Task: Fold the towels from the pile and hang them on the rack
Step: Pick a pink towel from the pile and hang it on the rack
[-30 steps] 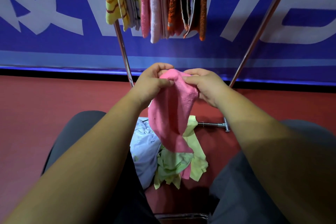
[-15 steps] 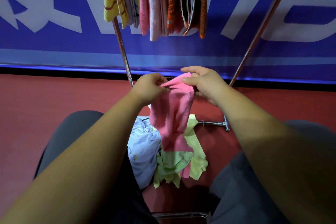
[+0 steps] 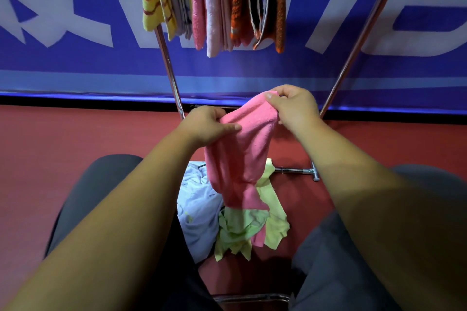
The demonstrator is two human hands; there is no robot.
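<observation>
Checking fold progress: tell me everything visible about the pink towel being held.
The pink terry-like cloth towel hangs limp and bunched, not yet folded. The left hand pinches its top edge; the right hand pinches the higher corner. Its lower end dangles over the floor pile of green and pale blue cloths.

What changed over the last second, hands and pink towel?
The right hand rose and moved right; the left hand sank slightly, drawing out the top edge of the pink towel between them. Both hands still pinch it; nothing was let go. The pile on the floor and the hung towels stayed put.
</observation>
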